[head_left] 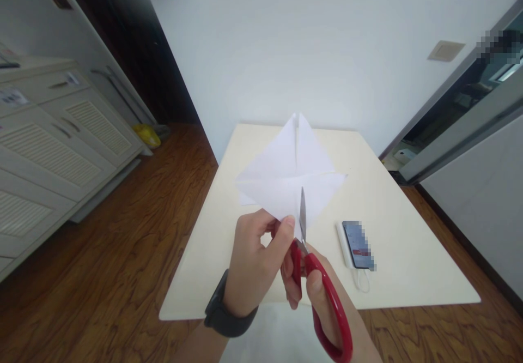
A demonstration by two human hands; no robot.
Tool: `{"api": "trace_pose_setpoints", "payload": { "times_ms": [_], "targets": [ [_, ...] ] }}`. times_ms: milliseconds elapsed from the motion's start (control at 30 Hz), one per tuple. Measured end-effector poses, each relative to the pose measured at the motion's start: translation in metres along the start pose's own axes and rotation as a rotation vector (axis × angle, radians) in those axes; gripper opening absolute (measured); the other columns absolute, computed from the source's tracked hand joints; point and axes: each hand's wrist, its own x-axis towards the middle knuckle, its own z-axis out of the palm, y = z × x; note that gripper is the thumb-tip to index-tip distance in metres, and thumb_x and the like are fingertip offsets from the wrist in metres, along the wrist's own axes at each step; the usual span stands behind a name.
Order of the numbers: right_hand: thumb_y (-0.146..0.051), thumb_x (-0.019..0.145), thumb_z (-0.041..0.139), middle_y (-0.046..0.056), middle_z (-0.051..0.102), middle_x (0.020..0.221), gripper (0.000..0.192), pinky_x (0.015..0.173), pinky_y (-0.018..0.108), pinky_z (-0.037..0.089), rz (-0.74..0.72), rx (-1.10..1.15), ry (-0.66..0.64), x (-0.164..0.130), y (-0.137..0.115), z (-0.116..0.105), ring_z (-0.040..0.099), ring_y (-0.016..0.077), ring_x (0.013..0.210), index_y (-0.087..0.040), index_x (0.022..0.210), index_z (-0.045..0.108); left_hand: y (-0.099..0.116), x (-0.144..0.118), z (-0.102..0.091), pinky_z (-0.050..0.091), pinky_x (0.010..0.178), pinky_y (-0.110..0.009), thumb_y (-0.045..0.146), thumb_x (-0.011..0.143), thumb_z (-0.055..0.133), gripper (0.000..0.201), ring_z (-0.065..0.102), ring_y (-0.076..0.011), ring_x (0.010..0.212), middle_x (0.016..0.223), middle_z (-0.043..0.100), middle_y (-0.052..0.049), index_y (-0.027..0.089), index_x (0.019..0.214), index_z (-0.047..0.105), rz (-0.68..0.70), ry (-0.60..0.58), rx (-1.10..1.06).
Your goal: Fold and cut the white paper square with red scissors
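Right then: left hand (251, 262) pinched the near corner of a folded white paper (288, 175), held up over the cream table (408, 254). Right hand (314, 292), fingers curled thru red scissors (322, 292), had blades cutting into paper's lower edge. Phone (357, 243) lay on table, to the right.

No text, label or number can be read anywhere.

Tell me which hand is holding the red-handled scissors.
The right hand holds the scissors, blade up into the white folded paper. The left hand, the one with the dark wristband, only pinches the paper's lower edge.
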Motion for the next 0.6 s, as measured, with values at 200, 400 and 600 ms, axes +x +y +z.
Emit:
{"api": "trace_pose_setpoints", "payload": {
  "times_ms": [200, 400, 600],
  "targets": [
    [-0.072, 0.086, 0.024, -0.002, 0.044, 0.061, 0.056, 0.050, 0.027, 0.029, 0.025, 0.046, -0.007, -0.0009, 0.0020, 0.0038, 0.039, 0.0134, 0.054, -0.022, 0.074, 0.045, 0.0020, -0.0001, 0.0012, 0.030, 0.038, -0.022, 0.023, 0.088, 0.047, 0.037, 0.035, -0.0075, 0.037, 0.042, 0.035, 0.006, 0.019, 0.052, 0.039, -0.007, -0.001, 0.001],
    [-0.065, 0.090, 0.028, -0.002, 0.045, 0.063, 0.050, 0.049, 0.026, 0.031, 0.019, 0.056, -0.018, 0.0004, 0.0025, 0.0039, 0.040, 0.0127, 0.053, -0.021, 0.078, 0.047, 0.0012, 0.0000, 0.0010, 0.029, 0.038, -0.022, 0.024, 0.087, 0.048, 0.038, 0.035, -0.0078, 0.037, 0.042, 0.034, 0.006, 0.020, 0.051, 0.039, -0.017, -0.001, 0.009],
    [-0.068, 0.089, 0.027, -0.003, 0.044, 0.060, 0.051, 0.048, 0.026, 0.033, 0.024, 0.083, -0.041, 0.0042, 0.0039, 0.0029, 0.042, 0.0125, 0.051, -0.022, 0.076, 0.045, -0.0012, 0.0003, 0.0001, 0.029, 0.038, -0.022, 0.025, 0.088, 0.048, 0.038, 0.035, -0.0077, 0.037, 0.043, 0.035, 0.006, 0.019, 0.051, 0.038, -0.006, 0.000, 0.018]
  ]
}}
